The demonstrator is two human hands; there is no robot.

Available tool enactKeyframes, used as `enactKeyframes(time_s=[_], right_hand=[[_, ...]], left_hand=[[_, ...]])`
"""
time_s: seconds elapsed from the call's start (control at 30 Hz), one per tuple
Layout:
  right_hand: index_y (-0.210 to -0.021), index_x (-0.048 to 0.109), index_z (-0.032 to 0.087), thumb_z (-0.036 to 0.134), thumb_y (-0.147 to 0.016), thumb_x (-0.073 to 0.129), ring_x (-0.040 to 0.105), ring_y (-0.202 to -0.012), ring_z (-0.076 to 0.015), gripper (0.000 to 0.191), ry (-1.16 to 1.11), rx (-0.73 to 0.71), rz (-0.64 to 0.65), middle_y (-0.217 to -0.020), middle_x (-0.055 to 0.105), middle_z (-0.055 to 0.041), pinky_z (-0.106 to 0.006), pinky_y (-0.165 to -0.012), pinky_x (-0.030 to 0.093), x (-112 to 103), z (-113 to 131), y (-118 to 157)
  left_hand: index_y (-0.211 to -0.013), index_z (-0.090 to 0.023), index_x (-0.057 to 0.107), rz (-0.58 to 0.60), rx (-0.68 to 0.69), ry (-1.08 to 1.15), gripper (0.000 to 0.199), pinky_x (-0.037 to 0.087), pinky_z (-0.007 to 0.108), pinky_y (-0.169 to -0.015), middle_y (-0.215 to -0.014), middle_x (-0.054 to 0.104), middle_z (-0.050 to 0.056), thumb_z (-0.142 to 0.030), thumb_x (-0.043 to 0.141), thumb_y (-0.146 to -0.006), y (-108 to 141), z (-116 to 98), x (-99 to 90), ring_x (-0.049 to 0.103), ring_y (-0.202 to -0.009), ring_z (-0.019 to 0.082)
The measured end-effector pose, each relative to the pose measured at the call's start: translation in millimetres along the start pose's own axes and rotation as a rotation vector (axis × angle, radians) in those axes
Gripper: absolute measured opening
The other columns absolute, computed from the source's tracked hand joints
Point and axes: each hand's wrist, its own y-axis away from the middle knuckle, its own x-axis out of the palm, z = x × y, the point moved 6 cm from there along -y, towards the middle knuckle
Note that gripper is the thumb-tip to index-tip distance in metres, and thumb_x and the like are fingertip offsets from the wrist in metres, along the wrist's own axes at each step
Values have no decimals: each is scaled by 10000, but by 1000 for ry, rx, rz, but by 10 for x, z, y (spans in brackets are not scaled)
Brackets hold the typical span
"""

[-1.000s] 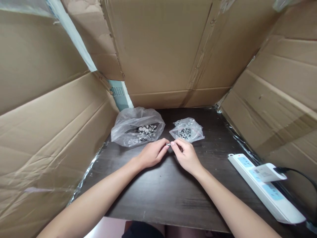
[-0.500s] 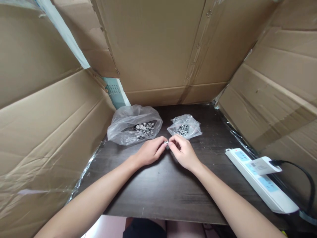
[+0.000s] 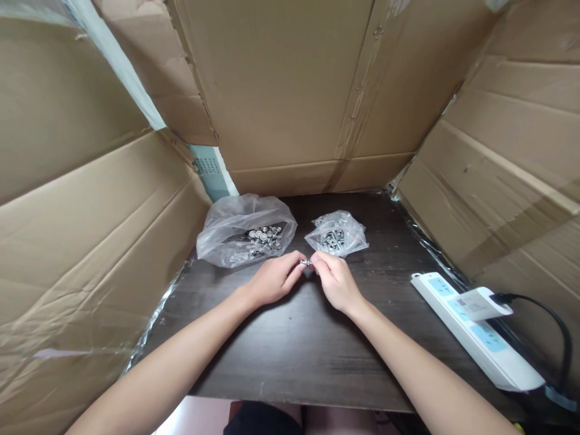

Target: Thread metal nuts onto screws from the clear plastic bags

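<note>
Between my two hands, just above the dark table [image 3: 290, 338], is a small shiny metal screw-like piece [image 3: 306, 263]. My left hand [image 3: 276, 278] pinches its left end between thumb and forefinger. At its right end the thumb and fingers of my right hand [image 3: 335, 281] close on it; the fingertips hide that end. Behind my left hand lies a large clear plastic bag [image 3: 222, 241], its mouth open, with round-headed metal parts [image 3: 265, 235] inside. A smaller clear bag [image 3: 360, 238] of metal screws [image 3: 334, 238] sits behind my right hand.
A white power strip [image 3: 489, 344] runs along the right side, with a white plug-in adapter [image 3: 483, 304] and a black cable [image 3: 555, 323]. Cardboard walls [image 3: 290, 90] enclose the table at the left, back and right. The table's front edge is near my body.
My right fingers have shifted from a rounded, open-looped pinch to a flatter, closer one at the metal piece's right end. More of the piece now shows. My left hand stays nearly still.
</note>
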Motion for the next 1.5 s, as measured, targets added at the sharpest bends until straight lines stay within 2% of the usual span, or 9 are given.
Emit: enactKeyframes(time_s=[0.17, 0.47, 0.7, 1.03, 1.3, 1.5], right_hand=[[-769, 529, 204, 289, -912, 494, 485, -625, -153, 170, -16, 6, 22, -672, 531, 10, -275, -607, 361, 0, -5, 7], [-646, 449, 206, 375, -995, 401, 460, -599, -149, 391, 33, 13, 55, -612, 486, 7, -290, -612, 326, 44, -26, -3], [-733, 512, 203, 298, -935, 463, 498, -640, -153, 229, 2, 4, 59, -671, 544, 6, -276, -632, 354, 21, 6, -1], [-662, 461, 205, 356, -1004, 388, 472, -596, -146, 381, 21, -14, 78, -619, 500, 7, -285, -611, 328, 74, -31, -1], [-678, 425, 209, 357, -1003, 376, 452, -617, -144, 361, -2, -22, 58, -638, 477, 12, -286, -622, 324, 54, -17, 5], [-671, 409, 210, 364, -998, 384, 430, -612, -140, 363, -16, -7, 43, -630, 449, 19, -286, -614, 313, 42, -39, -7]], left_hand=[[-1095, -201, 575, 13, -3, -11, 237, 480, 293, -782, -1009, 701, 53, -347, 390, -1065, 3, -1, 3, 657, -874, 196], [-1081, -201, 588, 5, 18, 1, 238, 483, 290, -794, -997, 703, 50, -340, 396, -1064, 7, -1, 4, 659, -878, 192], [-1087, -200, 591, 8, 5, -4, 245, 487, 292, -792, -995, 702, 54, -345, 395, -1064, 6, -12, 9, 659, -874, 193], [-1073, -201, 575, 10, 3, 1, 219, 473, 289, -781, -989, 694, 47, -326, 396, -1058, 7, -2, 3, 650, -866, 189], [-1074, -198, 567, 1, -2, 16, 226, 469, 296, -763, -936, 682, 44, -351, 402, -1052, 8, -19, -6, 631, -818, 188], [-1114, -198, 576, 4, -2, 35, 263, 493, 315, -834, -1031, 704, 72, -367, 381, -1058, 15, -25, -17, 662, -898, 210]])
